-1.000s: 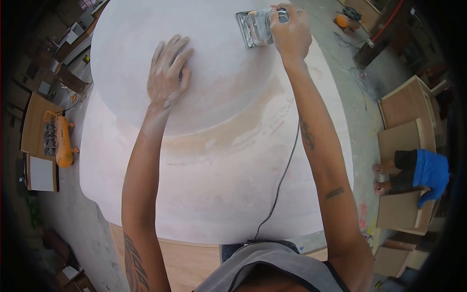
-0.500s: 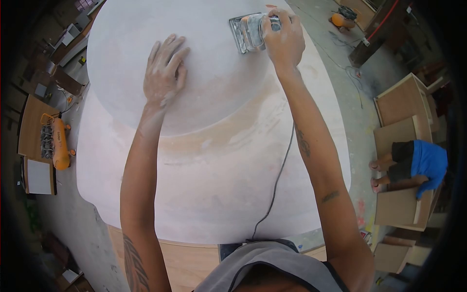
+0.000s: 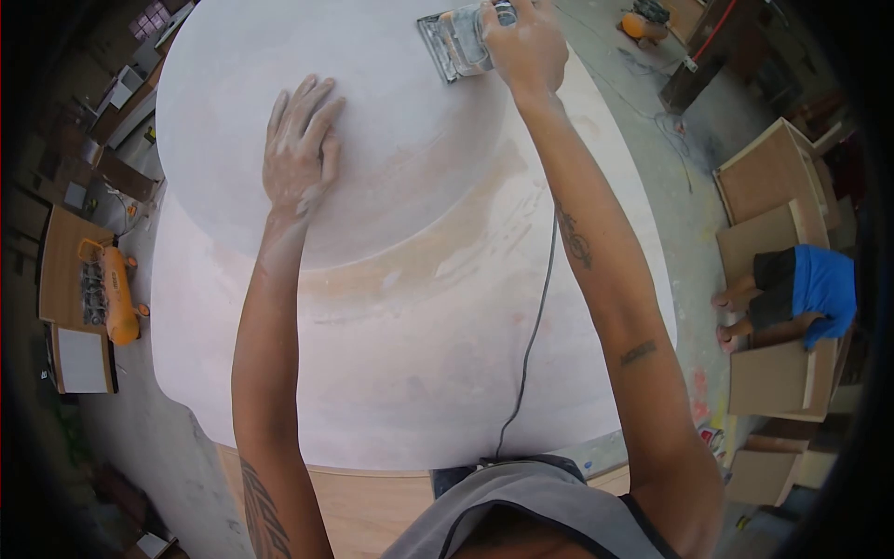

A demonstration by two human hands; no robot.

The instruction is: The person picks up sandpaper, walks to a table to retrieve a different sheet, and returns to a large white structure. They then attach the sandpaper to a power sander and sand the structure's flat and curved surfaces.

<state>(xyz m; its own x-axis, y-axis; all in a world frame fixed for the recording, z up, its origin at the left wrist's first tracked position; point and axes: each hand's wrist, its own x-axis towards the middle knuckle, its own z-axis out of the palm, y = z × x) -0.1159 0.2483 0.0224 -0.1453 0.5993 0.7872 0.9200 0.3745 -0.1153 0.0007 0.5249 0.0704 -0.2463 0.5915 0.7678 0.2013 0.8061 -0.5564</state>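
My right hand (image 3: 529,54) is wrapped round the grip of a dusty electric sander (image 3: 458,43), whose flat pad rests on a pale round panel (image 3: 400,102). Dust coats my left hand (image 3: 303,144), which lies on the same panel with its fingers stretched out. The round panel sits on a larger white board (image 3: 419,373), and a tan, smeared band curves along its near edge. A dark power cord (image 3: 529,359) runs over the board from under my right forearm towards my waist.
An orange air compressor (image 3: 118,296) stands at the left, and another one (image 3: 643,28) at the far right. To the right, a person in a blue shirt (image 3: 823,291) bends over wooden cabinets (image 3: 768,377). A dark post (image 3: 689,86) rises beyond the board's right edge.
The sander and my right hand have shifted left and up in the view. My left hand appears slightly further left and lower, while the whole view has turned a little.
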